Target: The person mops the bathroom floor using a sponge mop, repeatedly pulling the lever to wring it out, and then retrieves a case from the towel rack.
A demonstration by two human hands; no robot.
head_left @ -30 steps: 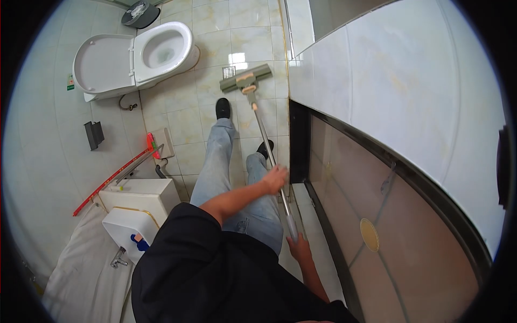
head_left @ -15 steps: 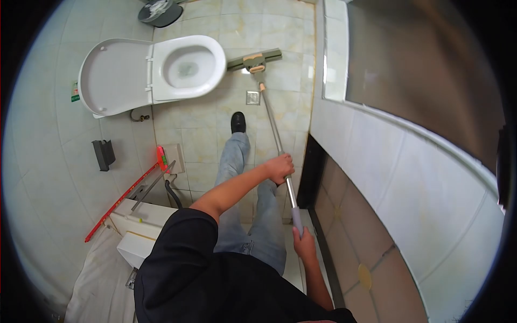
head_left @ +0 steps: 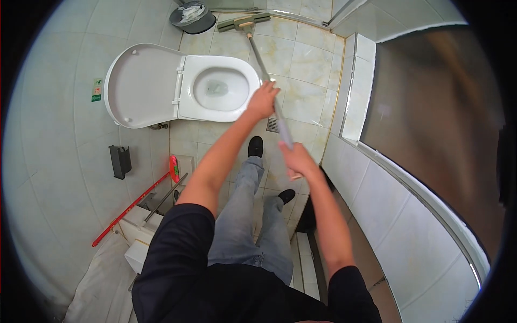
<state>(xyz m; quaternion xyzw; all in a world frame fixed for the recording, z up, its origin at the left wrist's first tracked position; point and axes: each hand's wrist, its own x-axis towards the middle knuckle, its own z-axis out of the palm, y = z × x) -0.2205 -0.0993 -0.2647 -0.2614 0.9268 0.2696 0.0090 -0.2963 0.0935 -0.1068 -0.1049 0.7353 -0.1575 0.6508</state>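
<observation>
A mop with a long metal pole [head_left: 259, 59] reaches away from me over the tiled floor. Its flat grey-green head [head_left: 244, 22] lies at the far end of the floor, beside a grey bin. My left hand [head_left: 263, 100] is closed around the middle of the pole, close to the toilet bowl's front edge. Lower down, my right hand [head_left: 297, 160] grips the pale handle end [head_left: 285, 133]. The toilet [head_left: 218, 89] stands to the left of the pole with its lid raised.
The grey bin [head_left: 193, 18] holds white paper. A floor drain [head_left: 272, 125] lies near the handle. At left are a black wall holder [head_left: 120, 162], a red-handled brush [head_left: 129, 210] and a metal rod [head_left: 167, 197]. A tiled ledge [head_left: 360, 89] borders the right side.
The mop head has moved forward, past the toilet to the bin. Both hands have moved forward with the pole, and the view has shifted farther into the room.
</observation>
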